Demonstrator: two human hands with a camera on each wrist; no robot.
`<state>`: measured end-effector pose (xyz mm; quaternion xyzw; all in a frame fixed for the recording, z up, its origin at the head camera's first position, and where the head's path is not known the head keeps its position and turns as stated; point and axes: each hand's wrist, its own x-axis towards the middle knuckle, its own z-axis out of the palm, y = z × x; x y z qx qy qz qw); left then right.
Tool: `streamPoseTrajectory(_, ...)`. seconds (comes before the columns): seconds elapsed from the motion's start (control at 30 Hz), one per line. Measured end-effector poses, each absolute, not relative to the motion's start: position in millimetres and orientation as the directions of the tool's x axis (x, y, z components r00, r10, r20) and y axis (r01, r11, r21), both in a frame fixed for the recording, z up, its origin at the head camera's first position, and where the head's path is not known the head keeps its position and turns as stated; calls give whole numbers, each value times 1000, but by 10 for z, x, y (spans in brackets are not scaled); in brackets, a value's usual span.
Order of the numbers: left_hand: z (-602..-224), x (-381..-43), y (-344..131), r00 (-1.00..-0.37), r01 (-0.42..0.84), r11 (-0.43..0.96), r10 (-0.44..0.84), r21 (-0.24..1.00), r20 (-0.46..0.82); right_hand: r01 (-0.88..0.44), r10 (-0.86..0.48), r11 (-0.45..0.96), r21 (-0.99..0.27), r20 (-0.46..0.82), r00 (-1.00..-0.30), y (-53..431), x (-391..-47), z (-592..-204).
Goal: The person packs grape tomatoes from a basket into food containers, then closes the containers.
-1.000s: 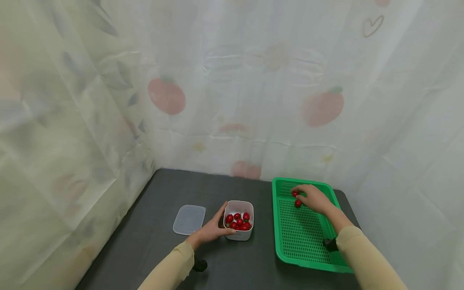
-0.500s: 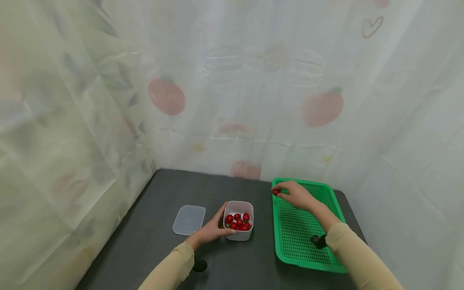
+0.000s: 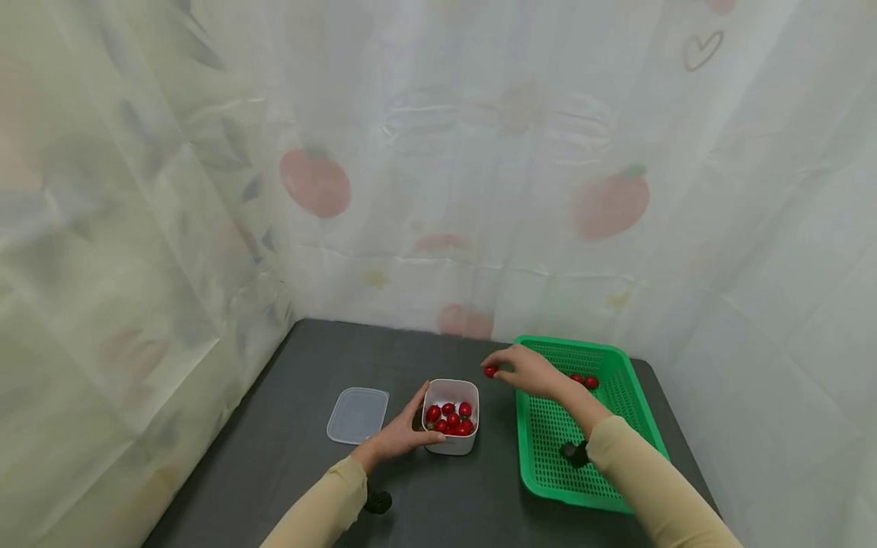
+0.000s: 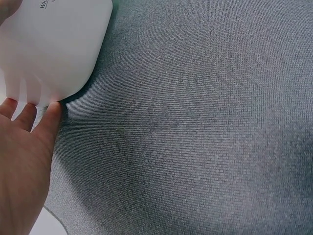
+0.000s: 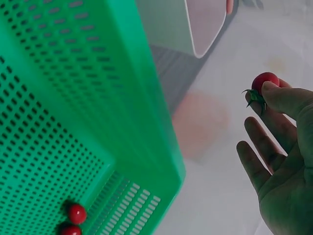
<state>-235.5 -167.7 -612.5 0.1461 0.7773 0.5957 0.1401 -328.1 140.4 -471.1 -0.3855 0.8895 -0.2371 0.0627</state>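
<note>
Between the thumb and fingertips of my right hand (image 3: 530, 371) is a red cherry tomato (image 5: 265, 83) with its green stem on. This hand is above the table, between the green basket (image 3: 524, 457) and a white plastic box (image 3: 450, 445). My left hand (image 3: 400, 437) holds the box at its near left corner, thumb along the front and fingers on the left side. In the left wrist view, fingertips (image 4: 49, 115) press on the box wall. Several cherry tomatoes (image 3: 453, 419) lie inside the box.
Two more cherry tomatoes (image 5: 77, 214) lie in the basket, at its far end. A clear flat lid (image 3: 358, 415) lies on the dark table (image 3: 288, 457), left of the box. Printed curtains (image 3: 438, 152) hang behind the table and at its sides.
My right hand has lifted a cherry tomato out of the basket and carried it left past the basket's rim toward the box. My left hand and the box have stayed put.
</note>
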Motion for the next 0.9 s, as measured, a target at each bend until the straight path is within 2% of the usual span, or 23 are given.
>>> streamPoseTrajectory(0.6,-6108,-2347,-1671,-908,40,217,414,975,-54,-752,-804,551,-361,10,-594,815,-3240,-4881)
streamPoseTrajectory(0.9,-6123,-2339,-1684,-911,34,230,407,973,-64,-761,-806,579,-292,-61,-589,535,-3176,-5037)
